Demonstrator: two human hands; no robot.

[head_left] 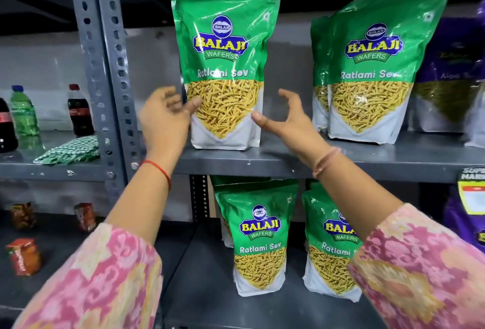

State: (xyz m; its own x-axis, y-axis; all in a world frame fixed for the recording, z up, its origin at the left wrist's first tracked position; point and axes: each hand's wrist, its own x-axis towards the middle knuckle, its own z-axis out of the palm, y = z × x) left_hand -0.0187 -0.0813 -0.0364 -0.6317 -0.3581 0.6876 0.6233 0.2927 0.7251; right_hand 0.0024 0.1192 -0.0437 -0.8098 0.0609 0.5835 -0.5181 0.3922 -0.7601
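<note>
A green Ratlami Sev snack pouch (225,66) stands upright on the grey metal shelf (288,158), near the slotted upright post. My left hand (165,116) is at the pouch's lower left edge, fingers relaxed, thumb touching or just in front of the pack. My right hand (286,118) hovers at the lower right edge with fingers spread and its thumb close to the pouch. Neither hand grips it.
Two more sev pouches (367,66) stand to the right, then purple pouches (456,76). Below, two further sev pouches (259,236) stand on the lower shelf. The left bay holds soda bottles (78,110), a green packet (68,150) and small red packs (23,256).
</note>
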